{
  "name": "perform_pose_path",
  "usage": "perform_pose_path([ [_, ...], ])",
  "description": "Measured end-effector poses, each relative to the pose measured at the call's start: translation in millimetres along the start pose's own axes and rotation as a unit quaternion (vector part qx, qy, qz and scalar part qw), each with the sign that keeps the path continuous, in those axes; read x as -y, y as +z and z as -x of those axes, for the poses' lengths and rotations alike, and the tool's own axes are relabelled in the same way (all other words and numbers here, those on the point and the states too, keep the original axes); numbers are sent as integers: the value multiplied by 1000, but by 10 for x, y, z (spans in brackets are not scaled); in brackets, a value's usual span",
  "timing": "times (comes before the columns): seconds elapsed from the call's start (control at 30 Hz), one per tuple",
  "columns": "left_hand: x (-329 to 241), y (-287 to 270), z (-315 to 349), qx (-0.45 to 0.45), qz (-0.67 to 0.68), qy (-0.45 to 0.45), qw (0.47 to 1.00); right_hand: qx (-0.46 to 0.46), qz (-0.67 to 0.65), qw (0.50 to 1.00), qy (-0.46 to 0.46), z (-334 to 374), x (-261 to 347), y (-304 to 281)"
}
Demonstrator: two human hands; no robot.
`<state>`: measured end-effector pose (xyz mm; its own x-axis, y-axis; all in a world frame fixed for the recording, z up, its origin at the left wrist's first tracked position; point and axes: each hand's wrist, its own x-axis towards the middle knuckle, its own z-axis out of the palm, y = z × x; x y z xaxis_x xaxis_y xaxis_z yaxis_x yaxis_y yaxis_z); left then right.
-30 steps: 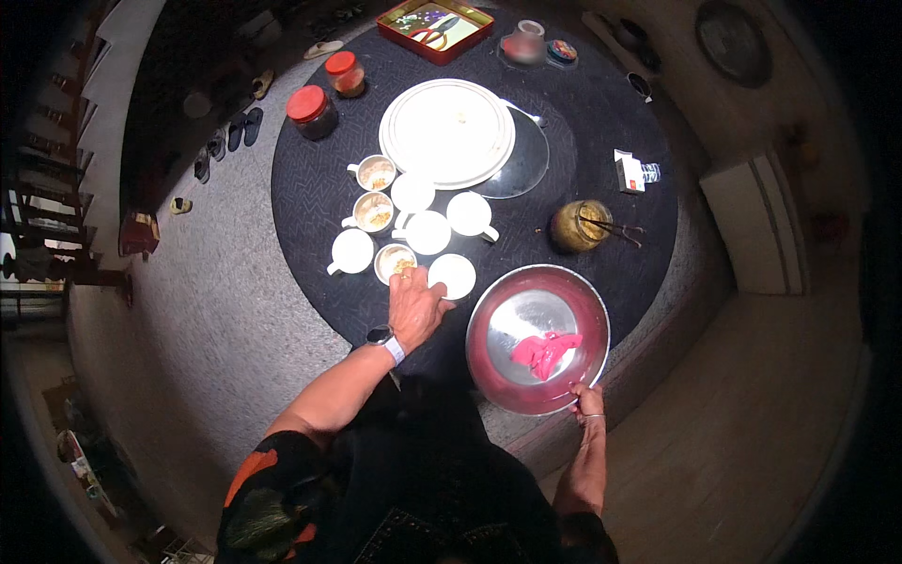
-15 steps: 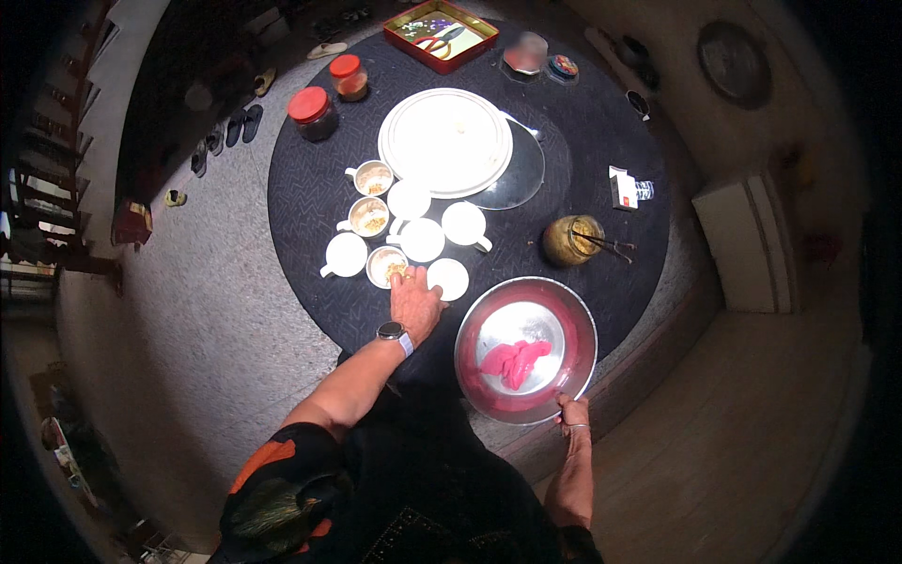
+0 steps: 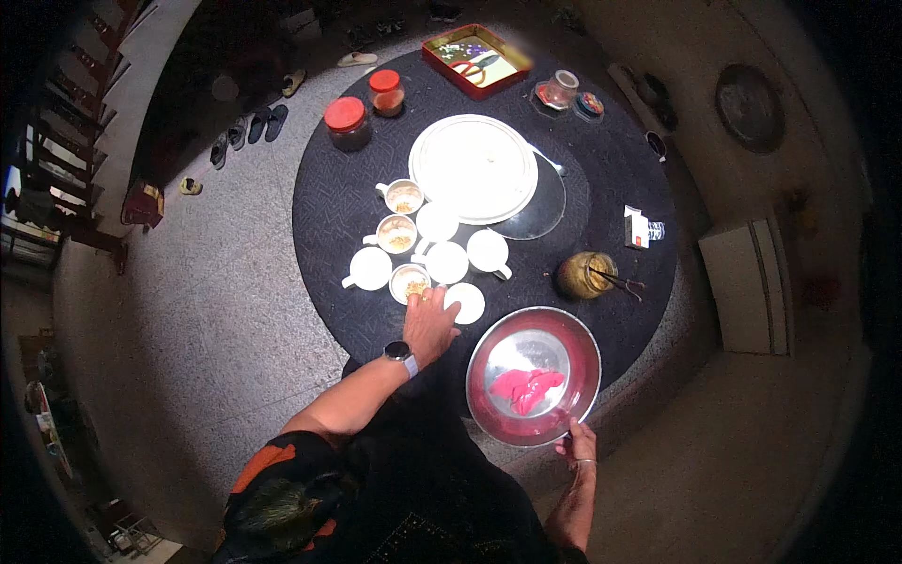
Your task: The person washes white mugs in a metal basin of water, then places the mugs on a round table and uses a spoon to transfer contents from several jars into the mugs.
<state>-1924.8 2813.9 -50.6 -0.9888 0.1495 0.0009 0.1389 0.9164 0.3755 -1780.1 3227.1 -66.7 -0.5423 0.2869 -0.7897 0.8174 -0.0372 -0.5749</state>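
Pink and crumpled, a soft bundle [image 3: 529,390] is lying on the shiny bottom of a wide metal basin [image 3: 584,362] at the near right edge of the dark, round desk [image 3: 349,315]. The right hand [image 3: 581,444], wearing a thin bracelet [image 3: 584,462], is gripping the basin's near rim, its fingers clamped on the metal with the thumb lying over the edge. The left hand [image 3: 430,329] is reaching over the desk, a round watch [image 3: 396,350] sitting at its wrist. Its fingertips are meeting the near rim of a white cup with yellowish bits [image 3: 406,276], while the thumb is spreading away from them toward a plain white cup [image 3: 465,301] just to the right; whether those fingers are pinching anything, one cannot tell.

Two more cups with similar bits, an upper one [image 3: 404,195] and a middle one [image 3: 395,231], are standing farther back, and four other bright white cups [image 3: 446,261] are clustering around them. Behind the group, a large round white plate [image 3: 473,167] is partly covering a dark glass disc [image 3: 540,216]. To the right, a jar of yellowish contents [image 3: 578,274] is holding dark sticks [image 3: 615,280]. Two red-lidded jars [image 3: 346,115] are standing at the far left, and a red-edged tray [image 3: 481,92] is resting at the far edge.
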Motion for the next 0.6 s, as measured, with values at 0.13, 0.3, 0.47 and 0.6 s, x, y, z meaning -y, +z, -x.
perform_pose_path([
  [0.13,172,-148,214,-76,86,-17,993,-57,-19,997,-55,95,54,-232],
  [0.3,710,-518,541,-130,150,-110,974,-104,-55,979,-166,123,218,-540],
  [0.47,1328,-674,823,-177,177,-166,954,-153,338,790,-488,291,716,397],
  [0.6,1771,-715,811,-179,179,-179,951,-19,431,828,-358,268,1255,1169],
])
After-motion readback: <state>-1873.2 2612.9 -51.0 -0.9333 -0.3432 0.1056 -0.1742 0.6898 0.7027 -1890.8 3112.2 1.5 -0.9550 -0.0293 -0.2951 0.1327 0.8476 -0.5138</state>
